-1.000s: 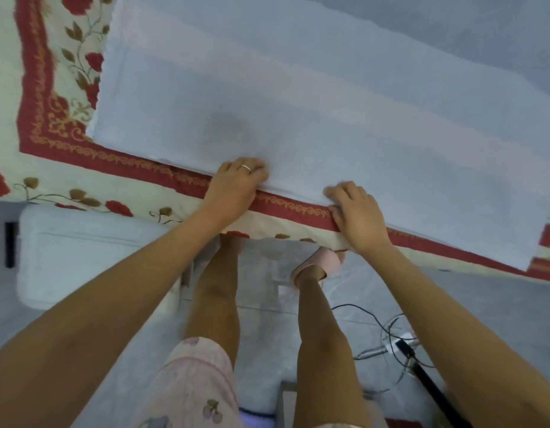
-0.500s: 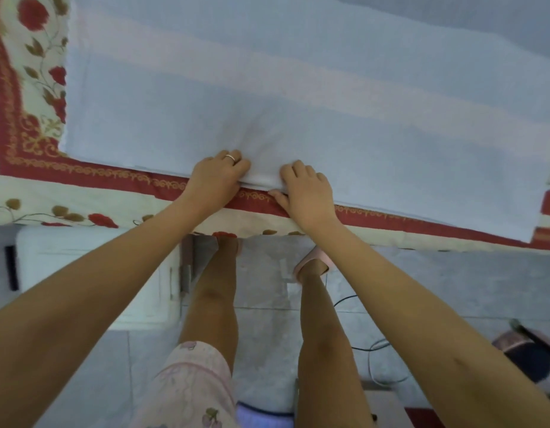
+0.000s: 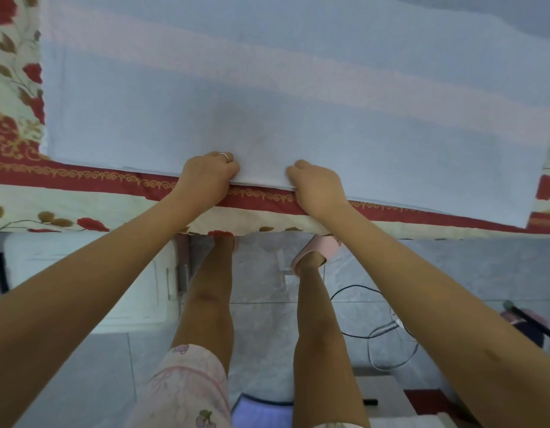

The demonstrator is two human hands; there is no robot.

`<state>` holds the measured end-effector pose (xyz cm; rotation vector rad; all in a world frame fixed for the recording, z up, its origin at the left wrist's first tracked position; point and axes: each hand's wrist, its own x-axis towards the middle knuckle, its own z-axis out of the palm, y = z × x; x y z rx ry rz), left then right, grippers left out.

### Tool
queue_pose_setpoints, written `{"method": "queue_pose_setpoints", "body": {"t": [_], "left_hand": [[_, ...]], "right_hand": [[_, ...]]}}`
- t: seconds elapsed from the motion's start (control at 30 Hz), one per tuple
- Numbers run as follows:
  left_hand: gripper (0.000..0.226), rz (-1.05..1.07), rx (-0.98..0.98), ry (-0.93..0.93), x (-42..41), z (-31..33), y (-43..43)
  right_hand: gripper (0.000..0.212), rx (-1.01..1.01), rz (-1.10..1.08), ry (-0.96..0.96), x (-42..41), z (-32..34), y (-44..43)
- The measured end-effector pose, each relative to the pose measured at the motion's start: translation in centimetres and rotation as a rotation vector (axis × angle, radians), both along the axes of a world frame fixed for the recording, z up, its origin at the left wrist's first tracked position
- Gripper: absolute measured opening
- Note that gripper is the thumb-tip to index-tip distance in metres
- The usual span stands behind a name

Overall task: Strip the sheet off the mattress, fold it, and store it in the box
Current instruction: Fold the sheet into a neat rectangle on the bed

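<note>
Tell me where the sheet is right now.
In the head view the sheet lies spread on the floral bedcover, filling the upper frame; the left hand and right hand grip its near edge at centre.

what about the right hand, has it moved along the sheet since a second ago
Yes: the right hand slid left along the near edge of the sheet, away from its right corner, towards the left hand.

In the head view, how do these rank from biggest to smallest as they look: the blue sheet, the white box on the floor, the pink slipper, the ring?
1. blue sheet
2. white box, partly hidden by an arm
3. pink slipper
4. ring
</note>
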<state>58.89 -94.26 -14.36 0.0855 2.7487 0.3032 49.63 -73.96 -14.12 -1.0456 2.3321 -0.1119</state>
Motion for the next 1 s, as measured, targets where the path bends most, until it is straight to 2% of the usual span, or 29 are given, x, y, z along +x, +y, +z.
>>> {"method": "queue_pose_setpoints", "body": {"t": [0.07,0.17,0.27,0.37,0.4,0.43,0.5,0.57,0.63,0.67,0.7,0.8,0.83,0.9,1.0], "left_hand": [[0.017,-0.002,0.009,-0.029,0.2,-0.2,-0.2],[0.011,0.036,0.011,-0.093,0.4,-0.1,-0.1],[0.017,0.071,-0.018,-0.301,-0.3,0.6,0.4],[0.013,0.085,-0.037,-0.467,-1.2,2.2,0.9],[0.014,0.118,-0.037,-0.448,-1.1,2.7,1.0],[0.019,0.162,-0.03,-0.345,-1.1,3.0,1.5],[0.03,0.222,0.0,-0.029,-0.8,2.6,2.7],[0.045,0.179,0.01,0.101,-1.3,1.5,4.1],[0.057,0.107,0.014,0.02,-1.7,-0.1,6.0],[0.06,0.089,0.007,-0.006,-1.9,-1.0,7.2],[0.061,0.088,0.005,-0.012,-2.2,-1.5,8.2],[0.063,0.118,0.088,-0.017,-3.5,-2.1,13.5],[0.064,0.11,0.117,-0.004,-4.0,-2.1,15.6],[0.064,0.061,0.144,-0.001,-4.6,-2.0,19.0],[0.064,0.007,0.15,0.042,-6.4,-2.3,22.5]], "right_hand": [[0.015,-0.025,0.033,-0.062,0.0,-0.3,0.4],[0.019,0.014,0.045,-0.147,0.2,-0.4,0.4],[0.021,0.081,0.039,-0.21,0.4,-0.3,0.1],[0.005,0.084,-0.087,-0.33,-0.1,0.8,0.3],[0.011,0.008,-0.157,-0.316,-0.1,1.3,0.4],[0.023,-0.114,-0.203,-0.21,-0.2,1.6,1.1],[0.043,-0.288,-0.172,0.094,-0.8,1.6,2.7],[0.053,-0.243,-0.049,0.2,-2.1,0.8,5.2],[0.054,-0.108,0.107,0.243,-3.8,-1.1,9.4],[0.054,-0.039,0.091,0.272,-4.6,-2.2,12.3],[0.055,0.043,-0.024,0.283,-5.1,-2.8,15.2],[0.061,0.242,-0.798,0.233,-5.2,-3.1,25.0],[0.064,0.305,-0.982,0.201,-5.2,-2.7,27.3],[0.067,0.38,-1.098,0.161,-4.7,-2.0,29.0],[0.065,0.279,-1.015,0.308,-6.1,-1.1,27.8]]}}
